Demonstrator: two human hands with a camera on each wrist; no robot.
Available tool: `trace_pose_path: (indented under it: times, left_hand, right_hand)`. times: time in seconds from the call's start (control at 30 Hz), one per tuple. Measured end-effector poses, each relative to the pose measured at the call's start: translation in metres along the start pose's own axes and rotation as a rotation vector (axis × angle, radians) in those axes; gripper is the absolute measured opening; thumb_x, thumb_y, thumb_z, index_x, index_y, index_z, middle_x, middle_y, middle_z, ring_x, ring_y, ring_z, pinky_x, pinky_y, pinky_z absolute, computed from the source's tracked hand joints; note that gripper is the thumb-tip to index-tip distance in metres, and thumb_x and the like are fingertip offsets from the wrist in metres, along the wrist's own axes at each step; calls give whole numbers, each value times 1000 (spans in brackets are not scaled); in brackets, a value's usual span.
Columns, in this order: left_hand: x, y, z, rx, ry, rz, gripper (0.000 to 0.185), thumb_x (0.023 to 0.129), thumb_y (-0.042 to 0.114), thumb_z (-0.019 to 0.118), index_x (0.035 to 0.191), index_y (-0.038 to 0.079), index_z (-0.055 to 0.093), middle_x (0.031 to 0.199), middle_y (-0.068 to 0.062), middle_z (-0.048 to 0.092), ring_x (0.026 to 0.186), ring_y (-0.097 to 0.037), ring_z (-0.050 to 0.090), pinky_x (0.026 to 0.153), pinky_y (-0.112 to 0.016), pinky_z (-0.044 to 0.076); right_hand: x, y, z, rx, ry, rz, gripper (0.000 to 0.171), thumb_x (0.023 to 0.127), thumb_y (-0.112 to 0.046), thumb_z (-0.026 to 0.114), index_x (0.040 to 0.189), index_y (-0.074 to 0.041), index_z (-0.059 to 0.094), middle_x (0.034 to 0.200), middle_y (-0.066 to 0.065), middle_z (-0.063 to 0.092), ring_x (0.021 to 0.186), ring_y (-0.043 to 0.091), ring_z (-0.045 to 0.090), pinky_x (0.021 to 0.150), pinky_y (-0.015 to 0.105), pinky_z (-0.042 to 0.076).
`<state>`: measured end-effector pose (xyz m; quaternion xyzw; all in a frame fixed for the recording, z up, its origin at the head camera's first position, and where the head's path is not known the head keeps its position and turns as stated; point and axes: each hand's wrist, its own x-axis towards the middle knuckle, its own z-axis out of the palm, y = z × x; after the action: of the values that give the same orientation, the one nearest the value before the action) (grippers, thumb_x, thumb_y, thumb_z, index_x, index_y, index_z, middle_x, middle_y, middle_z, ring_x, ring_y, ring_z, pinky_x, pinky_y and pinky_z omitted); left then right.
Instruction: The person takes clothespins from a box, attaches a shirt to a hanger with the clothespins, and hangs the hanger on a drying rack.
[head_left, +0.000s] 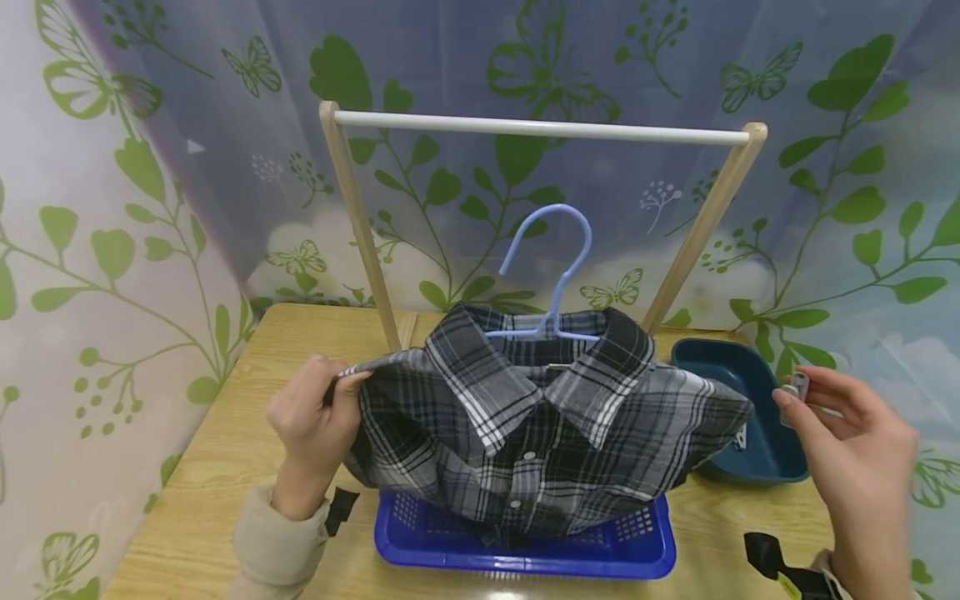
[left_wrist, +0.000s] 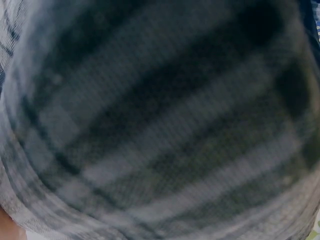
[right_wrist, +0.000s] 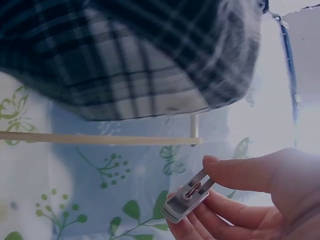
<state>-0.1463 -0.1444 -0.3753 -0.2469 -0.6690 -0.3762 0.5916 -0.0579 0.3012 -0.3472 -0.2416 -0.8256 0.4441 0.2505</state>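
Note:
A black, grey and white plaid shirt [head_left: 465, 433] is held up collar-on by a light-blue hanger [head_left: 553, 300], whose hook rises above the collar. At the shirt's left shoulder my left hand [head_left: 315, 417] pinches the cloth between thumb and fingers. Blurred plaid fabric fills almost the whole left wrist view. My right hand [head_left: 862, 450] is off to the right, apart from the shirt. Between its thumb and fingers it grips a pale grey clothespin [right_wrist: 186, 199], whose metal spring shows in the right wrist view. The shirt's lower part is bunched and partly hidden.
Behind the shirt stands a wooden rack with a white crossbar [head_left: 540, 128]. A blue perforated basket [head_left: 525, 563] lies under the shirt. To the right, a dark teal tray [head_left: 750, 477] holds a white clip [head_left: 741, 437]. All stand on a wood-grain table [head_left: 187, 500].

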Motion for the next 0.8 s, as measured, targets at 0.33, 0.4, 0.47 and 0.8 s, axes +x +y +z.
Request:
trace_pose_path:
  times: [0.33,0.4,0.47,0.8]
  left_hand:
    - [1,1,0,2,4,5,53,99,36,62,60,1,53,53,-7,45,42,-14,32,40,-27,26]
    - [2,1,0,0,6,6,53,99,36,61,60,1,53,53,-7,45,41,-14,32,40,-27,26]
    - [2,1,0,-2,7,6,53,99,36,61,60,1,53,53,-7,45,41,-14,32,40,-27,26]
    - [3,1,1,-8,10,5,53,99,36,61,60,1,53,52,-7,44,41,-13,30,40,-27,25]
  right_hand:
    - [-21,-13,-6,-7,63,-154,38,92,-2,69,130,-9,63,107,-18,58,88,-6,59,75,8,46]
    - [-25,-17,-7,6,65,-173,39,91,0,69,129,-7,64,108,-16,60,90,-4,60,75,8,46]
    - [-29,-21,-9,29,61,-183,39,90,2,69,128,-6,65,110,-13,61,91,-2,61,75,8,47]
    - [-44,-39,-10,230,-17,-259,39,86,15,67,123,4,64,114,7,65,100,12,66,82,16,50]
